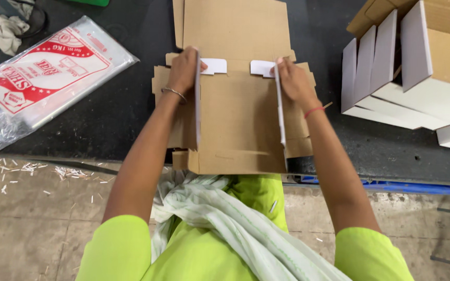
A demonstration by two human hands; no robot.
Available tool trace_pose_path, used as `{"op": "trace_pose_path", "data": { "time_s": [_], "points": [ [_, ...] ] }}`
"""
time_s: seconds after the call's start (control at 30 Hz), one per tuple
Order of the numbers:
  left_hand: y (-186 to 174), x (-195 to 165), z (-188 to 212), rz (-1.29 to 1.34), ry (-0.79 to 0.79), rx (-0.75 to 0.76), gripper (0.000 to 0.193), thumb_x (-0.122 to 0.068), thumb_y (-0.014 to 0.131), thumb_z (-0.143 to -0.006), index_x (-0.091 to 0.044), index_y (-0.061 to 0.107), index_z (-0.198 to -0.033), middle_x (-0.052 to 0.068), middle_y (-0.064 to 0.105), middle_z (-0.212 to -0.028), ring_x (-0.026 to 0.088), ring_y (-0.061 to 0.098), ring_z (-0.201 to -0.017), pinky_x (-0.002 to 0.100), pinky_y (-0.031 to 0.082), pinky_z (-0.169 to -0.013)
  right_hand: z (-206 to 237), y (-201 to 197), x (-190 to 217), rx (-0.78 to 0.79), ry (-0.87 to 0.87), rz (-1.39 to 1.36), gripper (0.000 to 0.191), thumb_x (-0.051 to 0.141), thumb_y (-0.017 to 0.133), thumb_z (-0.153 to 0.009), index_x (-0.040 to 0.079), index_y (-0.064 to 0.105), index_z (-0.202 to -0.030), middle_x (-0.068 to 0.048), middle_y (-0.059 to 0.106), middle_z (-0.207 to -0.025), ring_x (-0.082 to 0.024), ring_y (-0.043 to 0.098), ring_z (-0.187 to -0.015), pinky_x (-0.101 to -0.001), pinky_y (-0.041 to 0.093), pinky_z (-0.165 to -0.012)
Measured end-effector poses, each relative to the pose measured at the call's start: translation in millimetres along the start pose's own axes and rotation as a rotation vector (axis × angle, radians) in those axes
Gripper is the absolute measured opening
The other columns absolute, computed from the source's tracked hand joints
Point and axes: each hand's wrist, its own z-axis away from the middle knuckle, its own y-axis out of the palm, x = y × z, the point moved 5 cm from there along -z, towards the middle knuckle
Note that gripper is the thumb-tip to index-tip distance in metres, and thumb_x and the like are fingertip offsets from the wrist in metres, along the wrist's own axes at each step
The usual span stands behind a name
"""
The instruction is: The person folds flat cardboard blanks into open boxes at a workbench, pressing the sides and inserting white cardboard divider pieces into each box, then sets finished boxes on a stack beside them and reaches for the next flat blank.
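Nearest, below the flat cardboard box blank (238, 117): the person's lap in lime-green clothing (256, 195), with a white, faintly striped cloth (225, 221) draped across it. Concrete floor (32, 218) left of the lap, scattered with small pale paper scraps (27, 167).

Box blank: brown corrugated card, lying on the black table (115, 114), its near edge overhanging the table's front. Two side panels are raised upright, showing white faces edge-on.

Left hand (183, 70): on the blank's left side, fingers curled over the far end of the left upright panel (197, 101), pinching it; a thin metal bangle (174, 93) on the wrist.

Right hand (292, 80): on the blank's right side, fingers closed on the far end of the right upright panel (279, 112), pinching it; a red thread band (313, 111) on the wrist.

Between the hands, at the blank's far fold: two small white tabs (214, 66), lying flat, well apart from each other.

Beyond the blank: further flat brown card (230, 23), running off the top of the view.

Left of the blank, apart from it: a clear plastic bag with red and white print (48, 73); farther left, crumpled grey-white cloth (9, 28).

Right of the blank, apart from it: a stack of folded white-faced boxes (391, 67), leaning in a row against one another.
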Motion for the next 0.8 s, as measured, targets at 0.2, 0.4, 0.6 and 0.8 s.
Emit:
{"op": "trace_pose_path", "data": {
  "time_s": [0.2,0.4,0.6,0.8],
  "points": [
    [-1.9,23.7,-3.7,0.604,-0.207,0.13,0.061,-0.054,0.037,-0.11,0.003,0.057,-0.096,0.01,0.075,-0.086,0.017,0.07,-0.077,0.032,0.056,-0.077,8.9,-3.8,-26.0,0.095,0.167,-0.282,0.064,0.055,0.033,-0.115,0.0,0.066,-0.118,-0.021,0.071,-0.118,-0.027,0.07,-0.105,-0.0375,0.052,-0.097],
    [-48.2,-14.2,74.5,0.284,0.216,-0.128,0.057,-0.054,0.043,-0.114,-0.005,0.054,-0.143,0.004,0.055,-0.137,0.015,0.054,-0.113,0.031,0.044,-0.1,111.4,-39.3,-12.9,-0.102,0.027,-0.598,0.067,0.054,0.031,-0.112,0.0,0.058,-0.138,-0.009,0.067,-0.135,-0.021,0.065,-0.126,-0.033,0.051,-0.107],
    [-59.6,-72.3,252.0,0.057,0.323,-0.574,0.045,-0.044,0.041,-0.114,-0.004,0.06,-0.115,0.008,0.059,-0.114,0.019,0.056,-0.099,0.031,0.047,-0.092,257.9,-53.0,17.1,-0.541,0.093,-0.645,0.054,0.049,0.035,-0.122,0.001,0.059,-0.11,-0.01,0.065,-0.1,-0.016,0.062,-0.09,-0.0298,0.053,-0.086],
    [28.5,-105.0,287.8,-0.259,0.36,0.236,0.052,-0.025,0.063,-0.098,0.0,0.051,-0.143,0.017,0.052,-0.15,0.034,0.049,-0.141,0.047,0.038,-0.118,287.7,0.2,100.7,-0.09,-0.185,0.135,0.026,0.02,0.075,-0.091,0.006,0.072,-0.113,-0.014,0.071,-0.112,-0.033,0.066,-0.107,-0.0437,0.053,-0.093]
  ]
}}
